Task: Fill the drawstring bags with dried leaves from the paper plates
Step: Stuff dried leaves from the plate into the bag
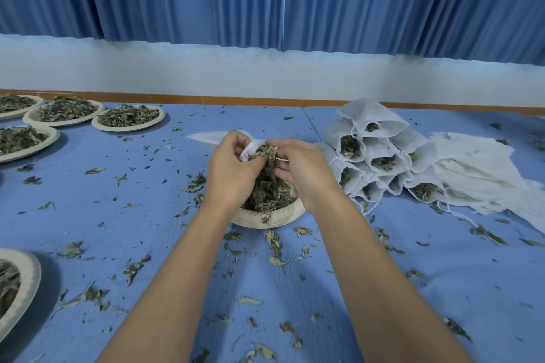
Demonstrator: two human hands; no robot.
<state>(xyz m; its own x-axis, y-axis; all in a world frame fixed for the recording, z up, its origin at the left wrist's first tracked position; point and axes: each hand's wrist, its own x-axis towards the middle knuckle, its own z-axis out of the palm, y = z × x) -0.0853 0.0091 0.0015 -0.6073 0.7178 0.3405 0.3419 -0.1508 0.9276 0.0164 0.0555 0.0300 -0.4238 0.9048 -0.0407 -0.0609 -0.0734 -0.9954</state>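
A paper plate (267, 219) heaped with dried leaves (269, 188) sits at the table's middle. Above its far side my left hand (233, 169) grips the mouth of a white drawstring bag (206, 138), which stretches away to the left. My right hand (303, 171) pinches a clump of leaves at the bag's opening, and its fingers are curled. Most of the bag's mouth is hidden behind both hands.
A stack of filled bags (374, 156) lies to the right, with a pile of flat empty bags (483, 171) beyond it. Several plates of leaves (129, 118) stand at the far left, another plate (17, 289) at the near left. Loose leaves litter the blue table (132, 215).
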